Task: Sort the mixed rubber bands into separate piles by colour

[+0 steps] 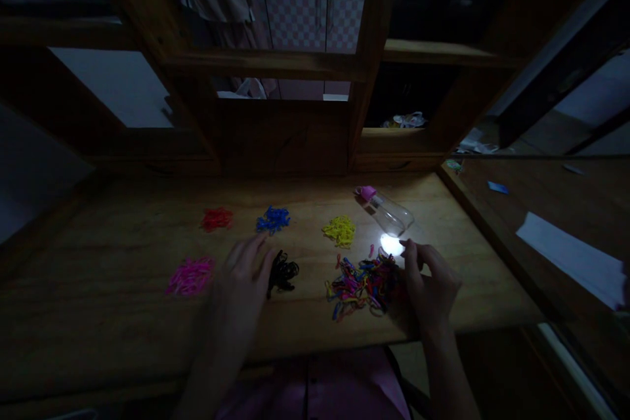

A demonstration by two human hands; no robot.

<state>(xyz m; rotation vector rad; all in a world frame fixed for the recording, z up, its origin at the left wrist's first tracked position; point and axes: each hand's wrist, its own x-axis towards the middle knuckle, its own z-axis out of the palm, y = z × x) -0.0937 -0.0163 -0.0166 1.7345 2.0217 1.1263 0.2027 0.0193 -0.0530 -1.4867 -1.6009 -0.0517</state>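
Observation:
My left hand [245, 272] is over the table just beside a pile of black elastic bands [282, 272], its thumb and fingers bent and apart. My right hand [430, 281] pinches a small dark elastic band [403, 243] at the right edge of a mixed heap of coloured elastic bands [361, 285]. Sorted piles lie beyond and to the left: yellow bands [339, 231], blue bands [273, 219], red bands [216, 218] and pink bands [190, 276]. The left hand is slightly blurred and partly dim.
A clear bottle with a pink cap [388, 212] lies on its side behind the mixed heap, near a bright light spot. A wooden shelf unit [275, 65] rises along the table's back. White paper [573, 259] lies on the lower surface at right.

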